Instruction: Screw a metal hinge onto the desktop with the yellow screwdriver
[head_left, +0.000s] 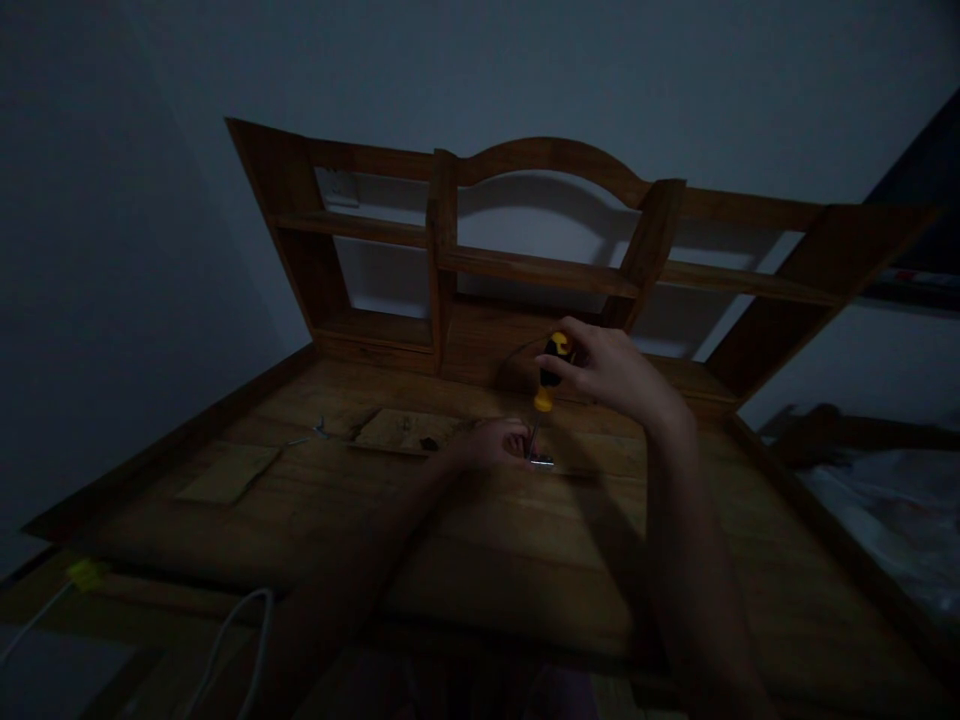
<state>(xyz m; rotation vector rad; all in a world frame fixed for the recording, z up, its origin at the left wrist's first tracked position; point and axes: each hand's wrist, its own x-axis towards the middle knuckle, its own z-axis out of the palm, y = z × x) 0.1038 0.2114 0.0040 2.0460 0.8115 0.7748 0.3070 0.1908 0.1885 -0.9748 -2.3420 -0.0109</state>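
My right hand (600,365) is closed round the black and yellow handle of a screwdriver (544,398), which it holds nearly upright over the wooden desk (480,545). The screwdriver's shaft slants down to a small shiny metal piece (541,461) on the desk top. Low beside that piece is my left hand (499,443), its fingers curled near the shaft's tip. It seems to steady the metal piece, but dim light hides the exact grip and what kind of part it is.
A wooden shelf unit (536,270) rises along the desk's back edge. Left of my hands lie a flat board piece (405,430), a brownish sheet (229,473) and a small metal tool (319,427). A white cable (262,625) hangs at the front left, near a yellow object (88,573).
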